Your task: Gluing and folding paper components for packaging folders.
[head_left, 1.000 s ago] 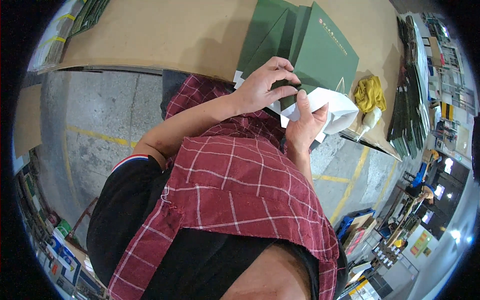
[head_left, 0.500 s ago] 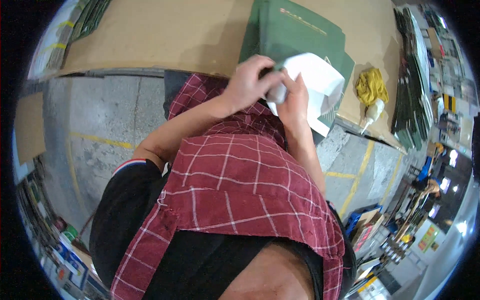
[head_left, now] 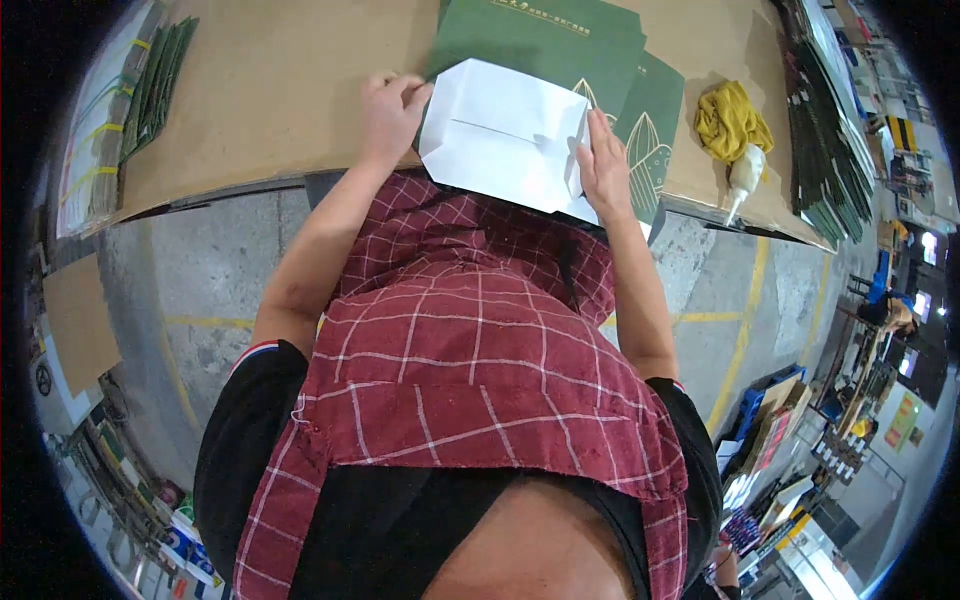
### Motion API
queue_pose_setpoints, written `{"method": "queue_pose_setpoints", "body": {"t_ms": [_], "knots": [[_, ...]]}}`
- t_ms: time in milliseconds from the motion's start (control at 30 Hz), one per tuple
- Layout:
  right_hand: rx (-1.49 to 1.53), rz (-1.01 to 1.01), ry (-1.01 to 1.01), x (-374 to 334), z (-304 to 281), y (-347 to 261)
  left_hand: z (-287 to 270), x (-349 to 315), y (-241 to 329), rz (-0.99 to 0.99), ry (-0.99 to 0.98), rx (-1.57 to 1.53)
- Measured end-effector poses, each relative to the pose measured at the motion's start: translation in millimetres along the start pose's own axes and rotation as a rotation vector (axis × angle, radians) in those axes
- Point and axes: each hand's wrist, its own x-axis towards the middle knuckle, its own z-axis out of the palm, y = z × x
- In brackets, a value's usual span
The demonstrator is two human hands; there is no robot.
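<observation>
A white folded sheet [head_left: 505, 135] with creased flaps lies flat on a green paper bag [head_left: 555, 40] at the near edge of a cardboard-covered table [head_left: 270, 90]. My left hand [head_left: 388, 115] presses the sheet's left corner with its fingers on the edge. My right hand [head_left: 603, 165] lies flat along the sheet's right edge, fingers spread on it. A second green bag with a leaf print [head_left: 655, 125] sticks out to the right beneath them.
A yellow cloth [head_left: 732, 118] and a white squeeze bottle [head_left: 744, 178] lie on the table at the right. Stacks of flat green bags stand at the far right [head_left: 825, 130] and far left [head_left: 155, 85]. Grey floor with yellow lines [head_left: 745, 320] lies below; shelves and boxes stand at lower right.
The green bag that was held upright now lies flat on the table. The white sheet has been spread flat on it, and both hands have moved apart to its two sides.
</observation>
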Motion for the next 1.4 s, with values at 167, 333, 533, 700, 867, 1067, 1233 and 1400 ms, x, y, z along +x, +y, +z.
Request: {"method": "queue_pose_setpoints", "body": {"t_ms": [167,333,533,700,867,1067,1233,1400], "knots": [[-0.367,0.014,-0.075,1.7,14.9,1.1,9.0,-14.8,6.9,0.699,-0.402,0.532],[-0.592,0.153,-0.324,11.0,6.0,-18.4,12.4,-8.2,21.8,0.637,-0.541,0.621],[-0.472,0.092,-0.224,12.9,6.3,-18.6,6.2,3.1,22.1,0.638,-0.508,0.564],[-0.442,0.01,-0.034,18.5,6.2,-15.1,13.4,9.4,28.3,0.622,-0.561,0.607],[-0.43,-0.028,-0.091,23.5,10.0,-20.4,6.0,10.9,20.3,0.664,-0.619,0.518],[-0.429,0.01,-0.026,16.6,16.4,-12.7,-9.0,-20.9,16.3,0.534,-0.59,0.419],[-0.399,-0.03,-0.025,15.7,15.2,-10.5,-3.7,-14.3,19.2,0.576,-0.56,0.585],[-0.294,-0.074,-0.044,21.7,11.0,8.5,-2.6,-0.8,2.1,0.536,-0.656,0.525]]}}
